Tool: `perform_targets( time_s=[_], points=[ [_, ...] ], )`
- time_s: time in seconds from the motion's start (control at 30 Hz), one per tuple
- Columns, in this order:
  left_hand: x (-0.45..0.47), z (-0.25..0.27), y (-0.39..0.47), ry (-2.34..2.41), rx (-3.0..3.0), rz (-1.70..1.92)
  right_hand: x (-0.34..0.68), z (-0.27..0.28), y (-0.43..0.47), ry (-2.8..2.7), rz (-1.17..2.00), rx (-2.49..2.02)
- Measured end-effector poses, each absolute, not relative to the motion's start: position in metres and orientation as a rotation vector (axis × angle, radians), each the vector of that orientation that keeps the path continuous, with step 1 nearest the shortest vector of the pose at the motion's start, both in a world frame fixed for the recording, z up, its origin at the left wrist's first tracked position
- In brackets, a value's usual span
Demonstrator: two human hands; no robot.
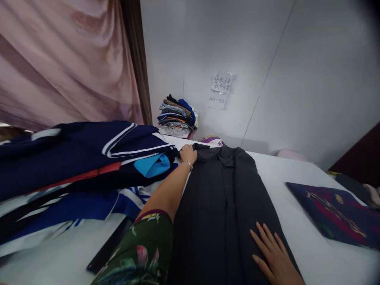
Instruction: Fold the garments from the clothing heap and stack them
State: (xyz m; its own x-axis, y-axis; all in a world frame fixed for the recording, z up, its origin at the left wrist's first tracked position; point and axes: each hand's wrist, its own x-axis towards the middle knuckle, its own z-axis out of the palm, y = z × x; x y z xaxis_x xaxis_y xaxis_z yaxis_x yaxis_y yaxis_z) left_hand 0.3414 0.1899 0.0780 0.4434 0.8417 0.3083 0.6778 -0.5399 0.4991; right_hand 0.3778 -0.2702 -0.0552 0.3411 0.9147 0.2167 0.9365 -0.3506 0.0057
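Observation:
A dark grey coat [212, 213] lies lengthwise on the white table, its collar [228, 156] at the far end and its front placket running toward me. My left hand [189, 154] reaches out to the coat's far left shoulder, with its fingers closed on the cloth there. Near the coat's right edge, my right hand [274, 253] rests flat, fingers spread over the fabric. The lower end of the coat runs out of view at the bottom.
A heap of navy garments [74, 154] with white stripes covers the left side. By the wall stands a folded clothes stack [177, 114]. To the right lies a folded patterned cloth [335, 213]. A black flat object [108, 247] sits by my left sleeve. Handwritten paper signs [221, 89] hang behind.

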Motion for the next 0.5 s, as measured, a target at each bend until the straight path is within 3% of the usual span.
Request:
perform_targets(
  time_s=[0.13, 0.3, 0.5],
  points=[
    [0.363, 0.067, 0.215, 1.340, 2.490, 0.760, 0.378, -0.053, -0.272, -1.732, -0.244, -2.495],
    [0.366, 0.053, 0.239, 1.383, 2.075, 0.754, 0.374, -0.047, -0.271, -1.684, -0.084, -2.547],
    [0.361, 0.083, 0.235, 1.228, 1.842, 0.883, 0.373, -0.043, -0.271, -1.621, 0.034, -2.572]
  ],
)
